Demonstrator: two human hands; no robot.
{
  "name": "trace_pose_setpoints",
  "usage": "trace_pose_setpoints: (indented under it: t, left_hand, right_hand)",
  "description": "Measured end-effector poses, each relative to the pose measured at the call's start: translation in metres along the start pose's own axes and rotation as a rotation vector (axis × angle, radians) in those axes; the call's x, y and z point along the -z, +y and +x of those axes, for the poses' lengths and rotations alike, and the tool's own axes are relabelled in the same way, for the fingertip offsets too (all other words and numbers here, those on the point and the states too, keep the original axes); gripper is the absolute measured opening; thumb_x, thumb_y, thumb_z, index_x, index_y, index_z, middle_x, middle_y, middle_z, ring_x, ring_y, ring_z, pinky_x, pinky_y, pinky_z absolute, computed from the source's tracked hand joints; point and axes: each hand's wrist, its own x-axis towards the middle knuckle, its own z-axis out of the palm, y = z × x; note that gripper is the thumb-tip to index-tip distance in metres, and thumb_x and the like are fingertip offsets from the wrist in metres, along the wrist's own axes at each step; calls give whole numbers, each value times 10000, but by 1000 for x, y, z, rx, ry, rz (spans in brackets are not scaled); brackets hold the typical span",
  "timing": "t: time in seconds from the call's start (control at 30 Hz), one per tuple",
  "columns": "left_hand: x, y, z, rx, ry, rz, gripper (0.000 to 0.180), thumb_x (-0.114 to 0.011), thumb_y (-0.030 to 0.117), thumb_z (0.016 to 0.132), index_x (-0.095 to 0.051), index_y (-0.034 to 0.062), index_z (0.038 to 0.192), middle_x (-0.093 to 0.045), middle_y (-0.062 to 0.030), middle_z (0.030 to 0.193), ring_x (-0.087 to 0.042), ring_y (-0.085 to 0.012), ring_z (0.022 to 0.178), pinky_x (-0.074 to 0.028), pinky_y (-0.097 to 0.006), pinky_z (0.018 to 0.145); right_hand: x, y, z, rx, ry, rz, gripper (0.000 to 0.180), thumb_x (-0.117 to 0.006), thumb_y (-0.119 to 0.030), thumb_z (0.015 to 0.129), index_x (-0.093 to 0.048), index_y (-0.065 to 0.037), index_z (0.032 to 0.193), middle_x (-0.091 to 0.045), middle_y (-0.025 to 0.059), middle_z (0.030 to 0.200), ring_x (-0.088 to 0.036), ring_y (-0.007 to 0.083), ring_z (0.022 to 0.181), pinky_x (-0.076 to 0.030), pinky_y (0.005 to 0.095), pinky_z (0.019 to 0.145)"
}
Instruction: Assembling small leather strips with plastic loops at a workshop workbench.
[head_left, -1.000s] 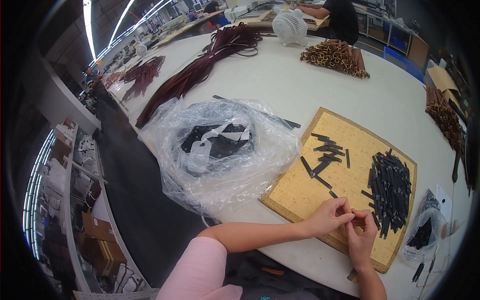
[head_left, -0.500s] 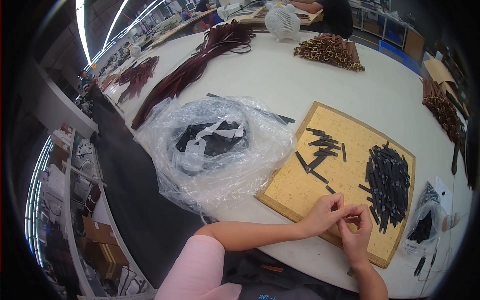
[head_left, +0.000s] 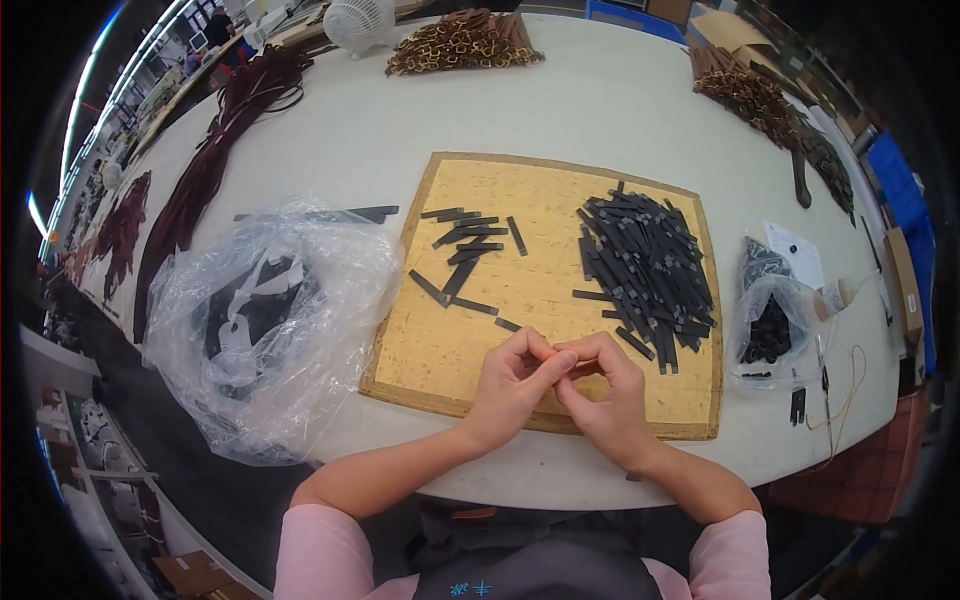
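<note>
Over the front of the yellow board (head_left: 520, 200), my left hand (head_left: 517, 385) and my right hand (head_left: 606, 395) meet with thumbs and fingers pinched together. Whatever lies between the fingertips is hidden or too small to name. One short black strip (head_left: 508, 325) lies on the board just beyond my left fingers. Farther left, several more black strips (head_left: 470, 248) are spread loosely, some overlapping. A dense heap of similar black strips (head_left: 650, 265), many with greyish ends, covers the board's right side, beyond my right hand.
Left of the board sits a large clear plastic bag (head_left: 340, 270) with black contents. A small bag of black pieces (head_left: 768, 335) stands at right, near a thin cord (head_left: 858, 385). Dark red straps (head_left: 215, 150), brown bundles with brass-coloured buckles (head_left: 465, 45) and a white fan (head_left: 358, 22) lie farther back.
My view has turned to the right, so the board and bags appear farther left. Both hands stay pinched together at the board's front; the strips look unmoved.
</note>
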Motion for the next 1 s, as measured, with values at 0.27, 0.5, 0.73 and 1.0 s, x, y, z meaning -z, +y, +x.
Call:
trace_pose_setpoints:
  t: [0.27, 0.5, 0.73, 1.0]
  left_hand:
    - [6, 0, -5, 107, -5, -24, 89, -618, 80, 1002, -624, -7, 1020, -679, -43, 951, -643, -98, 955, -507, -245, 848]
    - [3, 11, -7, 79, -62, 13, 171, -572, 56, 1013, -604, -33, 1156, -664, -84, 1106, -649, -148, 1046, -504, -279, 959]
    - [0, 12, -5, 14, -55, -31, 294, -586, -13, 980, -525, -18, 1268, -650, -120, 1134, -636, -173, 1103, -503, -295, 984]
    - [2, 18, -2, -368, -43, 691, 298, -692, -37, 876, -647, -8, 1169, -677, -119, 965, -700, -192, 890, -573, -304, 790]
  right_hand:
    - [13, -1, 1, 6, -34, 23, 219, -712, 25, 850, -657, -6, 1060, -674, 107, 1002, -690, 192, 865, -582, 295, 728]
    - [19, -1, 5, 50, -40, -7, 260, -700, 39, 853, -667, -2, 1107, -679, 118, 1031, -691, 198, 868, -583, 292, 740]
    - [21, 2, 7, 33, -67, -1, 299, -685, 36, 866, -664, 0, 1162, -680, 121, 1048, -681, 187, 884, -577, 288, 751]
    - [23, 16, 4, -383, -229, 511, 278, -574, -81, 1008, -620, 39, 1254, -672, 81, 1135, -661, 141, 958, -550, 277, 855]
